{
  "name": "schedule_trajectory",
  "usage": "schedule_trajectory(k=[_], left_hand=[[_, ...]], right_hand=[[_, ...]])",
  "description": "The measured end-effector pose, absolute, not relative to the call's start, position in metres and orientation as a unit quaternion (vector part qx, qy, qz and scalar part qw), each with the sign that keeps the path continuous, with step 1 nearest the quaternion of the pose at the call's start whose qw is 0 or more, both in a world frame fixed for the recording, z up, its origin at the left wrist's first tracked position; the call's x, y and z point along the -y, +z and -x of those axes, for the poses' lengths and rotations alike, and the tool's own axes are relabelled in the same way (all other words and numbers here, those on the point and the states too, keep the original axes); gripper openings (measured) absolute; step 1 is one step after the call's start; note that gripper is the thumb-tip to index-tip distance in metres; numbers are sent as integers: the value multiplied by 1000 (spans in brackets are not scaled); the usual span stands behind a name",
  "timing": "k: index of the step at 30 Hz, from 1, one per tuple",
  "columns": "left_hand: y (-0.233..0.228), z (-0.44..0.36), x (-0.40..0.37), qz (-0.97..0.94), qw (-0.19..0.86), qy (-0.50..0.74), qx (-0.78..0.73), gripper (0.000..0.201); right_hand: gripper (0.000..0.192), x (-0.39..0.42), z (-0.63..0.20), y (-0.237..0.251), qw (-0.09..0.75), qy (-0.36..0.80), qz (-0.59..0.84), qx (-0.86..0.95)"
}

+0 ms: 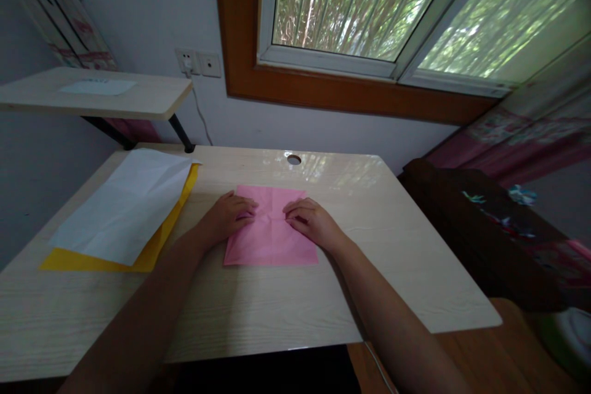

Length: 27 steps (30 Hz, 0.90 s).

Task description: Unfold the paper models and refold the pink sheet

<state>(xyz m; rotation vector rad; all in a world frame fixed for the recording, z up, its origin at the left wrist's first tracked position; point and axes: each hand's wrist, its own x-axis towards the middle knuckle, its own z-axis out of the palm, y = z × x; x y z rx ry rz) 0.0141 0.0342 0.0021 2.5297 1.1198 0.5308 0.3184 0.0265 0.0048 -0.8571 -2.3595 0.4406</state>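
Both hands, left (228, 217) and right (314, 221), press flat, fingers curled, on pink paper (270, 240).

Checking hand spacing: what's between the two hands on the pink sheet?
Head view: only bare pink paper with its centre crease lies between left hand and right hand.

A square sheet of thin pink paper (270, 231) lies flat on the light wood-grain desk, near the middle and a little toward the far edge. Its edges run roughly parallel with the desk edges. Faint creases cross its middle, one running near to far and others meeting at the centre. The left and right sides of the sheet, about halfway up, are covered by the hands; the near edge lies bare and flat.
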Motion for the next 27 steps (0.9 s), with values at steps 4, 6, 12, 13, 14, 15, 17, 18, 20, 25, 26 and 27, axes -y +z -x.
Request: schedule_trajectory(k=[4,6,12,13,14,15,17,18,20,25,26,27], left_hand=[[0,-18,-31,-893,126,213,-377,20],[-2,-19,-31,-895,111,229,-367,27],[-1,-22,-32,-887,87,285,-351,50],[0,-23,-32,-884,86,294,-353,53],[2,-23,-32,-881,86,301,-356,55],[3,-23,-31,-876,87,306,-362,56],[4,-24,-30,-867,95,317,-372,56],[3,-24,-30,-863,101,321,-376,56],[2,-25,-29,-856,112,329,-382,57],[0,-25,-31,-778,180,419,-433,67],[1,-25,-31,-743,220,447,-447,70],[2,-26,-31,-704,269,470,-461,73]], right_hand=[[9,-27,-316,3,305,146,308,889],[9,-26,-315,3,315,142,300,889],[9,-22,-315,10,355,157,303,871],[9,-21,-315,11,360,158,309,866],[9,-21,-315,13,367,158,316,861],[9,-20,-316,14,376,158,322,855],[8,-19,-316,16,397,160,332,840],[8,-19,-317,17,409,163,336,833],[7,-18,-316,18,430,172,340,818],[6,-18,-316,18,452,176,347,803],[6,-18,-316,18,453,172,348,803],[6,-18,-316,18,454,168,348,802]])
